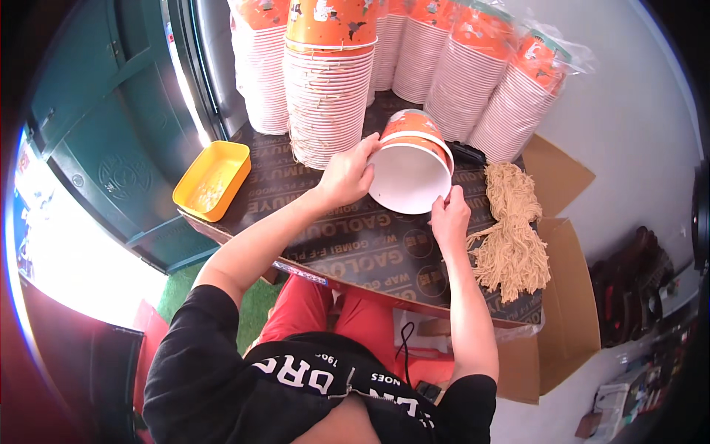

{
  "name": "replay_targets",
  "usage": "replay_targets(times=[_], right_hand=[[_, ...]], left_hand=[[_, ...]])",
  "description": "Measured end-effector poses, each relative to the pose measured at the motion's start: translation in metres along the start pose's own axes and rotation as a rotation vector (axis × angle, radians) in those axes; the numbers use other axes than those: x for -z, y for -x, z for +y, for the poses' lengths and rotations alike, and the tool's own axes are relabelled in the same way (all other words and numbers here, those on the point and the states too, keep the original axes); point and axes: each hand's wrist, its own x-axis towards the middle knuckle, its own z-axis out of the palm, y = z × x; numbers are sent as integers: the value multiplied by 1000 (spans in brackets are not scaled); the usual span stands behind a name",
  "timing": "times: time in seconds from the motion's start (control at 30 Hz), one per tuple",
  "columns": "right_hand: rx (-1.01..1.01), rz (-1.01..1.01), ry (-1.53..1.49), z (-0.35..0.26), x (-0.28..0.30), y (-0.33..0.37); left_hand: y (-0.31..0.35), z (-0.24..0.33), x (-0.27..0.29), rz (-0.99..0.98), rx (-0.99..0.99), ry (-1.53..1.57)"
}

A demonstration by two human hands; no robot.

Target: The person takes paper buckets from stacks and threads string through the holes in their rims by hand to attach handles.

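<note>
Two or so orange printed paper buckets (409, 177), nested together, lie tipped over the dark board table with the white open mouth toward me. My left hand (349, 173) is closed on their left side near the rim. At the lower right of the mouth, my right hand (450, 213) pinches the rim; whether a cord is between its fingers is too small to tell. Just behind my left hand stands a tall stack of upside-down buckets (329, 96), with beige cords hanging along its rims. A bundle of beige cords (510, 229) lies right of my right hand.
Plastic-wrapped bucket stacks (466, 74) line the table's far side. A yellow tray (214, 181) with small bits inside sits at the left edge. A black object (466, 153) lies behind the held buckets. An open cardboard box (566, 311) stands at the right, a green door (111, 126) at the left.
</note>
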Motion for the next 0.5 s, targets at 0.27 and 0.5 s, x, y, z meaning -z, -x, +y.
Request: replay_targets(times=[0.27,0.5], right_hand=[[-239,-217,-341,-43,17,1],[-297,-218,-682,-9,24,-3]], left_hand=[[-3,-5,9,-74,189,105],[2,2,16,-213,130,179]])
